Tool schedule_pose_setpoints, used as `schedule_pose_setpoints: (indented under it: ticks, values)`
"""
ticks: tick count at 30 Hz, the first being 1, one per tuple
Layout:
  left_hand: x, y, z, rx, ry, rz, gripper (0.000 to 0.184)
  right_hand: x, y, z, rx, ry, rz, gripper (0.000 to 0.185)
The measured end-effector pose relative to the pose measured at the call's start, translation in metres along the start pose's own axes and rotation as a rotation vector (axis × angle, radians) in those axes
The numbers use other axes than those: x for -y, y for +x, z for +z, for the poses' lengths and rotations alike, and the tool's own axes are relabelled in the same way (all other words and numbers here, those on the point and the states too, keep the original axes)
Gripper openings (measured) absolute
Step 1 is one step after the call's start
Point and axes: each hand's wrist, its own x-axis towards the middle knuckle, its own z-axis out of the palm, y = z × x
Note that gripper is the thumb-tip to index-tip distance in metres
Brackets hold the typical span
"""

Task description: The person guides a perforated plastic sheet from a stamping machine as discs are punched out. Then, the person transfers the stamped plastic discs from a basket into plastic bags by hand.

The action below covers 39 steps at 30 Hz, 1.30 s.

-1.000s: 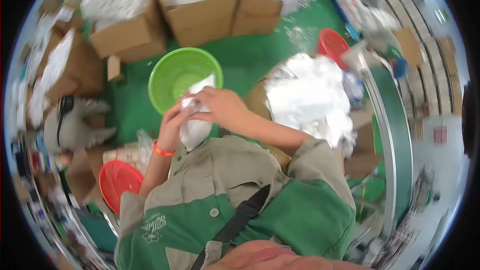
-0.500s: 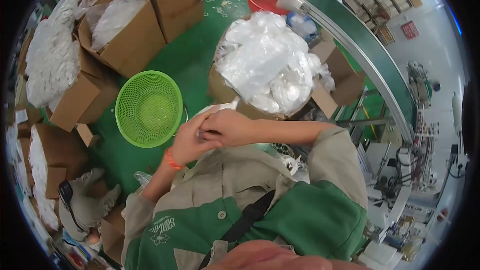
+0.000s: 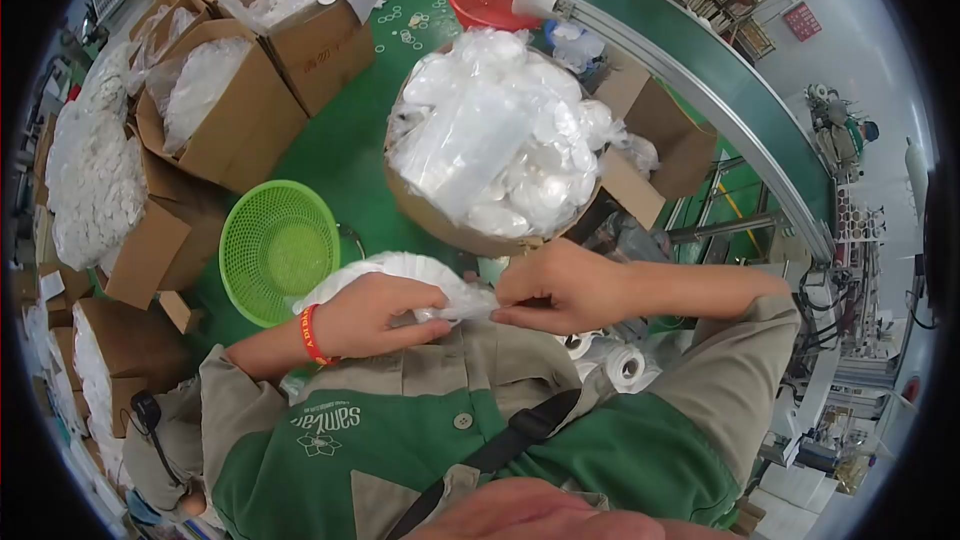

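Observation:
A clear plastic bag (image 3: 390, 268) with white contents is held in front of my chest, partly hidden behind my left hand. My left hand (image 3: 385, 312), with an orange-red wristband, is closed around the gathered plastic, thumb and fingers pointing right. At the bag's right end, my right hand (image 3: 555, 288) pinches the plastic, its fingers curled down. A short stretch of bunched plastic shows between the two hands. Beyond them stands a large round cardboard container (image 3: 425, 205) heaped with white, round pieces in clear bags (image 3: 500, 130).
A green mesh basket (image 3: 235, 265) sits on the green floor left of the bag. Open cardboard boxes (image 3: 245, 125) with white bagged goods line the left. A curved conveyor (image 3: 690, 50) runs along the right. White rolls (image 3: 625, 368) lie below my right forearm. A person (image 3: 165, 450) is at lower left.
My hands were together, one over the other; now they are apart, the right one moved rightward. More of the bag shows between and behind them. The view has shifted slightly.

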Motion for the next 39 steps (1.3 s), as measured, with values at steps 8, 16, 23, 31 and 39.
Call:
schedule_pose_setpoints:
  ticks: [8, 16, 23, 31, 39]
  values:
    - [0.124, 0.139, -0.023, -0.083, -0.394, -0.163, 0.046, -0.076, -0.059, -0.075, 0.046, 0.414, 0.028, 0.027]
    - [0.236, 0.331, 0.066, -0.282, 0.659, -0.416, 0.111, -0.157, -0.121, -0.123, -0.828, 0.696, 0.399, 0.01]
    - [0.316, 0.32, 0.074, -0.566, 0.185, -0.332, 0.056, -0.196, -0.146, -0.181, -1.35, 0.738, 0.097, 0.02]
    - [0.252, 0.188, 0.003, -1.305, 0.082, -0.301, 0.022, -0.242, -0.096, -0.198, -1.178, 0.934, -0.042, 0.017]
    - [0.159, 0.057, -0.035, -1.886, -0.056, -0.134, 0.023, -0.262, 0.025, -0.165, -0.824, 1.185, 0.005, 0.017]
